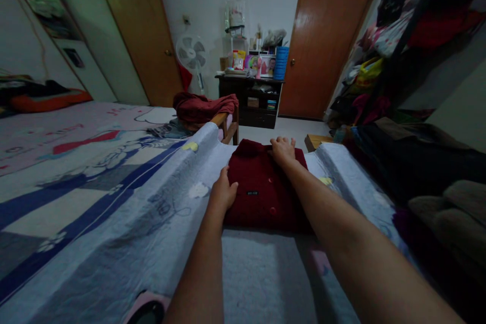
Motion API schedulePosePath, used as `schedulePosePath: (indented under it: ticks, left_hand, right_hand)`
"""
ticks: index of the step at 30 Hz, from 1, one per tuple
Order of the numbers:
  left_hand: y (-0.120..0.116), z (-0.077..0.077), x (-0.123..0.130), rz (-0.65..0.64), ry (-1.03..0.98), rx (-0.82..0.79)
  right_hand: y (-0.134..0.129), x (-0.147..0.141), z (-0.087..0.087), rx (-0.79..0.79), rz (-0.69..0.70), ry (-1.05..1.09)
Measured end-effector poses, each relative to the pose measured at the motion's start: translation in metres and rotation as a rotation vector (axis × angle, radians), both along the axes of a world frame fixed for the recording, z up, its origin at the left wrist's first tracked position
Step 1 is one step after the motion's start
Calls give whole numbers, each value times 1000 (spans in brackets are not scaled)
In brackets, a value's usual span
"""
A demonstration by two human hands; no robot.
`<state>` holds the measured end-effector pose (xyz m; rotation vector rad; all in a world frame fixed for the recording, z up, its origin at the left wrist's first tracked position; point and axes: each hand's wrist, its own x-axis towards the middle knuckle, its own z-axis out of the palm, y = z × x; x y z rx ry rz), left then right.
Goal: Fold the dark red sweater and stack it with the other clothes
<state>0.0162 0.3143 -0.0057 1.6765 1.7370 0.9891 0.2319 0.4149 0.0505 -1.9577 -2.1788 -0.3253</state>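
A dark red shirt (261,207) with a collar, buttons and a small dark label lies folded flat on the bedding in front of me. At its left edge rests my left hand (224,190), the thumb held apart from the fingers and lying over the cloth. My right hand (284,152) touches the far right part of the shirt near the collar, palm down with its fingers apart. Some of the left fingers are hidden behind the hand's edge.
Light blue patterned bedding (258,268) spreads beneath the shirt. A round-faced pink device (148,309) lies at the near edge. Dark clothes (410,162) are piled on the right. A red cloth (205,106) hangs over a wooden frame, and a fan (191,53) stands behind.
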Motion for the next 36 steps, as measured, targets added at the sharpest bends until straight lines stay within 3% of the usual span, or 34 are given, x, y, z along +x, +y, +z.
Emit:
schedulePosePath:
  ticks: [5, 11, 17, 22, 24, 27, 30, 36]
  left_hand:
    - [-5, 11, 8, 47, 278, 42]
    - [-8, 11, 24, 2, 422, 45]
    - [-8, -12, 29, -12, 435, -49]
    - [-9, -8, 24, 1, 459, -31]
    - [-11, -2, 19, 32, 411, -36]
    - [-12, 4, 8, 98, 299, -113]
    - [-9, 5, -1, 139, 164, -222]
    - [-1, 7, -7, 36, -275, -437]
  right_hand:
    - [-31, -8, -7, 42, -26, 43]
    - [-67, 6, -22, -179, -60, 112]
    - [-71, 20, -56, -249, -115, 182]
    - [-69, 25, -51, -247, -85, 257]
    - [-74, 36, -46, -168, -107, 311]
    - [-91, 61, -40, -36, -259, 398]
    - [-112, 86, -37, -140, -379, 513]
    - [-133, 98, -33, -330, -339, 800]
